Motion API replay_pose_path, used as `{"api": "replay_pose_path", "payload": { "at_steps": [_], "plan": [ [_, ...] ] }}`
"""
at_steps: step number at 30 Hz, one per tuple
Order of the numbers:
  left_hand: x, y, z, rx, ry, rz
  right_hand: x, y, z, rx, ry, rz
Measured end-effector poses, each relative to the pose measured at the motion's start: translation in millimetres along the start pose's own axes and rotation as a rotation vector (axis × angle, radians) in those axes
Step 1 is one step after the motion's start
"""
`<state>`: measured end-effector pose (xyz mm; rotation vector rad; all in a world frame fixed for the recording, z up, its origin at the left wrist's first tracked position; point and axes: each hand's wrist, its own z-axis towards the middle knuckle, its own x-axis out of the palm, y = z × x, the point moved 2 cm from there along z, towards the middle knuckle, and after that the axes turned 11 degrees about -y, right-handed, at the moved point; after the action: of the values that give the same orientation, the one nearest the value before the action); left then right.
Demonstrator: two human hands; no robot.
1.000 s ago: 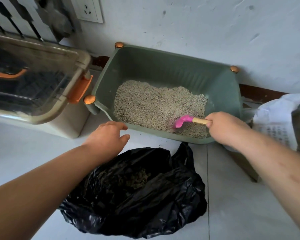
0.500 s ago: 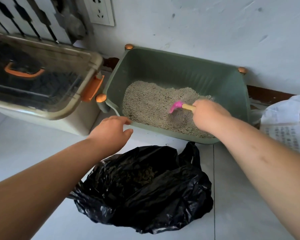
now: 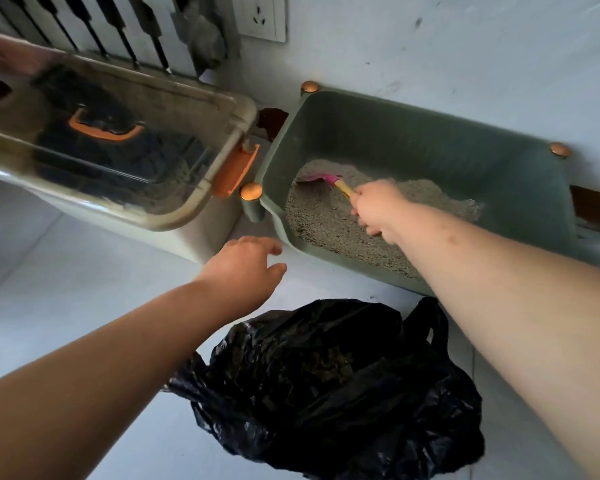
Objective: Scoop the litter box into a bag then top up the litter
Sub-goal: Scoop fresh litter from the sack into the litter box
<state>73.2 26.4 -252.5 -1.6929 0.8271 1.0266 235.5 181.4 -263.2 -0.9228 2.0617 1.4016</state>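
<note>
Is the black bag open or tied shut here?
Open. The black bag gapes upward on the floor, brownish clumps show inside it, and its handle loop stands loose, untied.

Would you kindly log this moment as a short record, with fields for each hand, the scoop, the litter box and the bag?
right hand: grips the scoop's wooden handle
scoop: pink head low over the litter, at the left end
litter box: green, partly filled
left hand: open, holds nothing, near the box's front left corner
bag: black, mouth open, in front of the box, clumps inside
</note>
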Motion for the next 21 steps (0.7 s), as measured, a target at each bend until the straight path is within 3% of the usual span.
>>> {"api": "replay_pose_path", "payload": {
  "at_steps": [5, 12, 17, 21],
  "plan": [
    [5, -1, 4, 0.004, 0.015, 0.014, -29, -27, -39, -0.205, 0.218, -0.383],
    [9, -17, 4, 0.053, 0.022, 0.023, -80, -52, -47, -0.232, -0.013, -0.564],
    [8, -25, 1, 0.071, 0.012, 0.03, -54, -39, -47, -0.338, 0.109, -0.59],
    [7, -26, -2, 0.078, 0.003, 0.019, -91, -61, -36, -0.217, 0.045, -0.841]
  ]
}}
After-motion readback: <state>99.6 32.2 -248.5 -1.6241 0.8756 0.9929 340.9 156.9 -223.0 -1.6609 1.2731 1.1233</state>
